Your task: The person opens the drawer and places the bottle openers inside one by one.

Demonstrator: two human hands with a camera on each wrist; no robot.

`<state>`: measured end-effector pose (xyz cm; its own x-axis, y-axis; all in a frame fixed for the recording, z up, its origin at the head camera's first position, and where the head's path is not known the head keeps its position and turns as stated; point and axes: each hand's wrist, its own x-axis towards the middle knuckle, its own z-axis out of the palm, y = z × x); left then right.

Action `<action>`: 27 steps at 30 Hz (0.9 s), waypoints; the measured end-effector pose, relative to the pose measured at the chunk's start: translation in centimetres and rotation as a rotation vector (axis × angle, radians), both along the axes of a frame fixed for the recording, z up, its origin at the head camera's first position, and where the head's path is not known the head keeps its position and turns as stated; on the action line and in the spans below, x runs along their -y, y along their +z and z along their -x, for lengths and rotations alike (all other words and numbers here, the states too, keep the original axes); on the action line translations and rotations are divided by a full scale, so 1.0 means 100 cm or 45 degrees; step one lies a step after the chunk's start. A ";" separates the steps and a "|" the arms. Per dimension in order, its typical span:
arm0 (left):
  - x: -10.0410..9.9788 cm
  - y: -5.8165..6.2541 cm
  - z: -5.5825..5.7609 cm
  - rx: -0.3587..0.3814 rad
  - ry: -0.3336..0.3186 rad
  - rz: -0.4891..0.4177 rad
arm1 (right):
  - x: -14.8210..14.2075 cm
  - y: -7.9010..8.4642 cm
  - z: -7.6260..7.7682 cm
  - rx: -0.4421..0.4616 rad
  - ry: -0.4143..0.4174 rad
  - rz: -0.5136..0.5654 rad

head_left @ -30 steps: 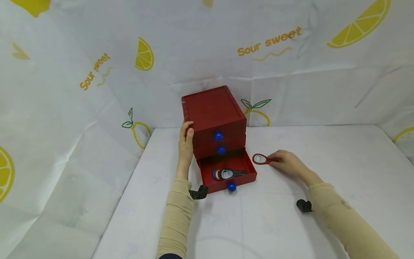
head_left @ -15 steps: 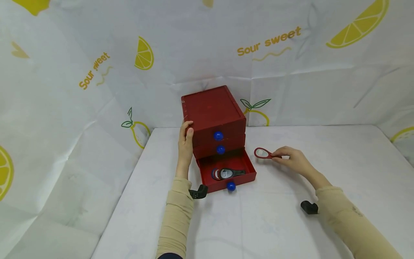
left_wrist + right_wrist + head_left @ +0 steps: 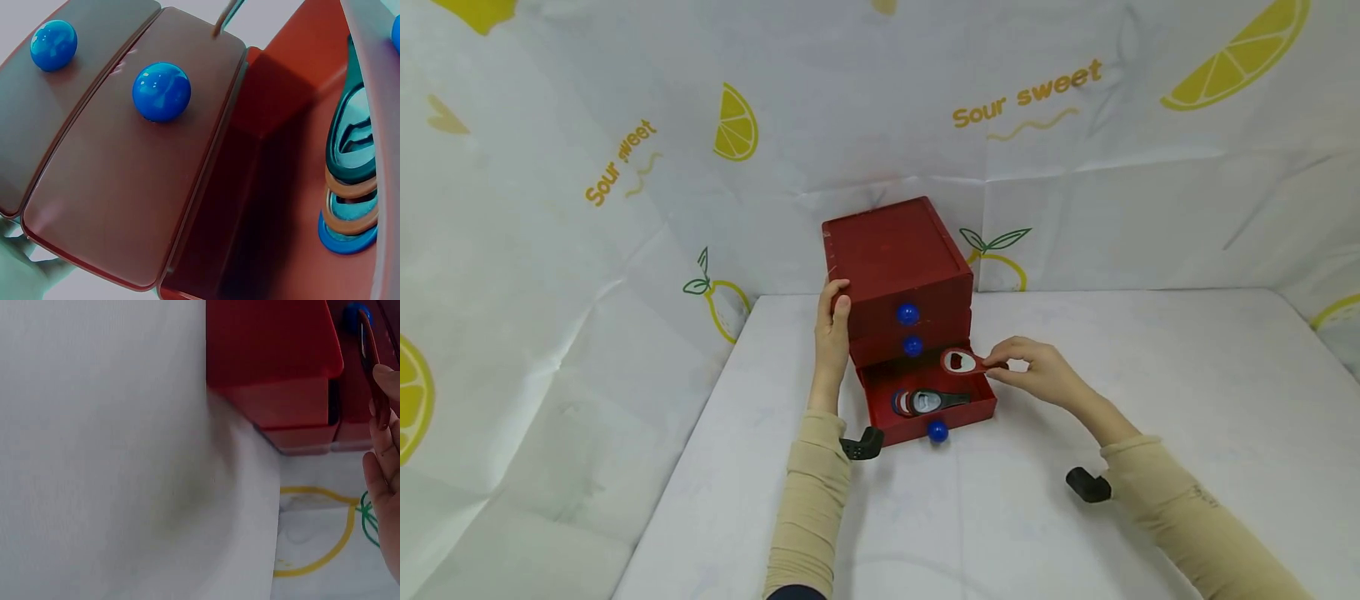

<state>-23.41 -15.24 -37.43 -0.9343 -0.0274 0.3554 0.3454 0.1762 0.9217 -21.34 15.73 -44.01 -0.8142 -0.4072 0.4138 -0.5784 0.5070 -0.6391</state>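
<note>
My right hand (image 3: pixel 1033 367) pinches a red bottle opener (image 3: pixel 961 362) by its handle, its head over the right side of the pulled-out bottom drawer (image 3: pixel 985 410). Seen edge-on in the right wrist view, the red opener (image 3: pixel 369 347) sits between thumb and fingers. Inside the drawer lie overlapping bottle openers; a dark green one (image 3: pixel 342 128) is on top, with red and blue rims showing beneath. My left hand (image 3: pixel 831 337) rests against the left side of the red drawer cabinet (image 3: pixel 895 250), near its front corner. Its fingertips are partly hidden in the left wrist view.
Two upper drawers, with blue round knobs (image 3: pixel 907 314), are closed. Another blue knob (image 3: pixel 937 432) sticks out from the open drawer's front. The cabinet stands on a white-covered table (image 3: pixel 1075 533), close to a lemon-printed backdrop (image 3: pixel 865 100).
My right hand has lifted the red bottle opener from the table right of the drawer and carried it left over the drawer. The left hand has stayed against the cabinet.
</note>
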 end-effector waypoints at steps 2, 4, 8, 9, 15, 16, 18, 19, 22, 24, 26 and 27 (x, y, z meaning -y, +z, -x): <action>0.000 0.000 0.000 0.006 0.002 0.000 | 0.013 0.001 -0.001 -0.015 0.042 -0.038; 0.000 -0.001 0.001 0.007 0.004 -0.002 | 0.026 0.002 -0.001 -0.026 0.092 -0.072; 0.000 -0.002 0.001 -0.006 0.007 -0.006 | 0.049 0.000 0.000 -0.031 0.177 -0.140; 0.000 -0.002 0.001 -0.011 0.007 -0.006 | 0.054 -0.001 0.001 -0.034 0.189 -0.165; -0.001 -0.003 0.000 -0.033 0.004 -0.008 | 0.072 -0.009 0.005 -0.087 0.144 -0.316; -0.001 -0.004 0.000 -0.037 0.005 -0.012 | 0.074 -0.011 0.006 -0.090 0.124 -0.335; -0.001 -0.005 0.001 -0.044 0.005 -0.022 | 0.076 -0.013 0.007 -0.086 0.085 -0.366; 0.000 -0.008 0.003 -0.040 0.003 -0.028 | 0.076 -0.013 0.008 -0.088 0.067 -0.378; 0.003 -0.017 0.012 -0.039 0.008 -0.037 | 0.078 -0.013 0.009 -0.067 0.023 -0.398; 0.005 -0.023 0.019 -0.036 0.018 -0.033 | 0.079 -0.012 0.011 -0.063 -0.006 -0.417; 0.006 -0.028 0.024 -0.041 0.035 -0.022 | 0.079 -0.011 0.012 -0.042 -0.029 -0.433; 0.006 -0.029 0.025 -0.045 0.043 -0.019 | 0.080 -0.011 0.012 -0.025 -0.037 -0.438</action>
<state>-25.87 -15.80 -40.30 -0.9197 -0.0643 0.3874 0.3719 0.1745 0.9117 -22.53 7.77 -45.10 -0.8209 -0.5022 0.2717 -0.5708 0.7076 -0.4166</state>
